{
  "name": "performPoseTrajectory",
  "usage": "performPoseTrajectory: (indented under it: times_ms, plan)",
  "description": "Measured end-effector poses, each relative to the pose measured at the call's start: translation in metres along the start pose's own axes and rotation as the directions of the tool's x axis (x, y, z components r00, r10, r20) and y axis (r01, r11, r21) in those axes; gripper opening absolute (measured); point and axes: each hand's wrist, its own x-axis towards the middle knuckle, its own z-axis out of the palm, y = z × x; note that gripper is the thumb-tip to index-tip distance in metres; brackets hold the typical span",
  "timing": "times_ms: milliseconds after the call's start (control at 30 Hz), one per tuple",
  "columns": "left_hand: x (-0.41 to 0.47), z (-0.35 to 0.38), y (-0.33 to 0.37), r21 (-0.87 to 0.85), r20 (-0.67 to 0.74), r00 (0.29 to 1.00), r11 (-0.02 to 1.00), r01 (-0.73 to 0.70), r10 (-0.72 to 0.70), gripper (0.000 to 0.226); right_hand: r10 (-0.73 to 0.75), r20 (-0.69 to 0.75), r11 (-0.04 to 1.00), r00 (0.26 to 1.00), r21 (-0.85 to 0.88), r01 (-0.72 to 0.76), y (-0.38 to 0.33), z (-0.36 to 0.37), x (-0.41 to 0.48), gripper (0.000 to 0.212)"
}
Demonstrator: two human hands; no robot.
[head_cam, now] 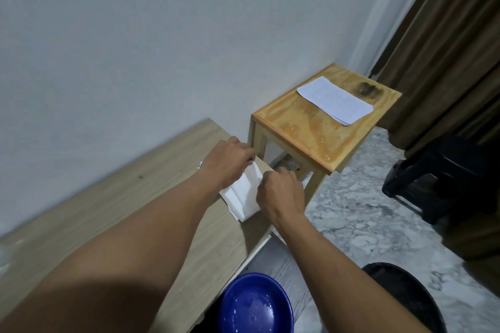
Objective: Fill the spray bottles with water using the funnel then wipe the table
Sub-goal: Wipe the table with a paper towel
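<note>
A stack of white tissues [243, 194] lies at the right end of the light wooden table [113, 205]. My left hand [230, 162] rests on the far side of the stack, its fingers curled at the top edge of the top sheet. My right hand [281, 192] pinches the right edge of the tissues with curled fingers. No spray bottle or funnel is in view. A blue bowl [254, 305] with water drops in it sits low at the bottom, below the table edge.
A small wooden side table [311, 130] with folded white papers [335, 100] stands just beyond the table's right end. A black plastic stool [443, 178] and brown curtains [446, 48] are at the right, over a marble floor. A dark round object [405, 295] sits at bottom right.
</note>
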Motion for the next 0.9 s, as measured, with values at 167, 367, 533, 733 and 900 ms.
performPoseTrajectory:
  times_ms: [167,367,533,733,900]
  plan:
    - [-0.023,-0.042,-0.002,-0.026,-0.092,0.995,0.999,0.033,-0.035,0.016,-0.048,-0.142,0.996,0.989,0.064,0.058,-0.013,-0.036,-0.009,0.018]
    - [-0.073,-0.099,-0.009,0.017,-0.154,0.983,0.994,0.108,-0.104,0.024,-0.133,-0.255,0.985,0.958,0.073,0.156,-0.049,-0.086,-0.037,0.018]
    - [-0.14,-0.148,-0.016,0.036,-0.21,0.959,0.979,0.2,-0.188,0.023,-0.189,-0.24,0.973,0.952,0.084,0.215,-0.09,-0.118,-0.073,0.016]
    - [-0.241,-0.187,-0.029,-0.076,-0.265,0.885,0.923,0.376,-0.382,0.023,-0.269,-0.209,0.932,0.94,0.189,0.309,-0.148,-0.13,-0.124,0.015]
    - [-0.319,-0.211,-0.037,-0.239,-0.261,0.783,0.824,0.514,-0.564,0.019,-0.312,-0.191,0.877,0.931,0.32,0.36,-0.197,-0.132,-0.166,0.014]
